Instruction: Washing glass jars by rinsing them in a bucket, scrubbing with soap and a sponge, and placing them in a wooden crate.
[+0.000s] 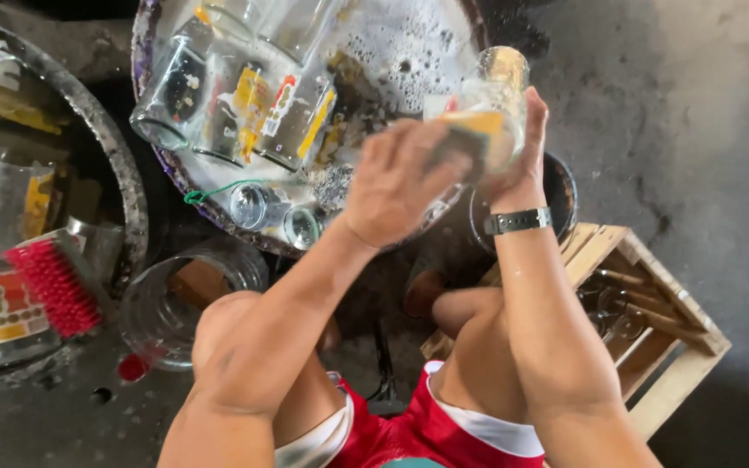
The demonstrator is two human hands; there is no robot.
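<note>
Head view, looking straight down on a seated person w/ both hands raised over a wash setup on the floor. Right hand (pixel 522 147), wristwatch (pixel 517 220) on that wrist, has its fingers clenched round a clear glass bottle (pixel 498 104), held above the right edge of the soapy basin (pixel 153 52), probably so drips fall back toward the tub rather than onto the legs. Bottle's long axis runs roughly near-to-far w/ slight rightward lean; its far end (pixel 504 62) points away from the person, near end buried in the palm. Cannot tell which end is the neck: motion blur. Left hand (pixel 400 178) is pressed against the bottle's left side, fingers curled onto a dark-and-yellow scrub pad (pixel 465 139), apparently so the right hand steadies while the left rubs the label area. Basin holds foam plus several more labelled glass bottles (pixel 244 113) lying on their sides, necks mostly toward near-left; likely soaking. Far left: second tub (pixel 123 186) w/ more bottles and a red bristle brush (pixel 54 286) resting on its near rim, within arm's reach. Clear jar (pixel 188 290) stands on the floor between the tubs and the left knee. Wooden crate (pixel 652 347) sits right of the right knee, glassware inside, contents dim. Dark round pot (pixel 565 191) is partly hidden behind the right wrist. Floor (pixel 704 130) is wet, grey concrete.
</note>
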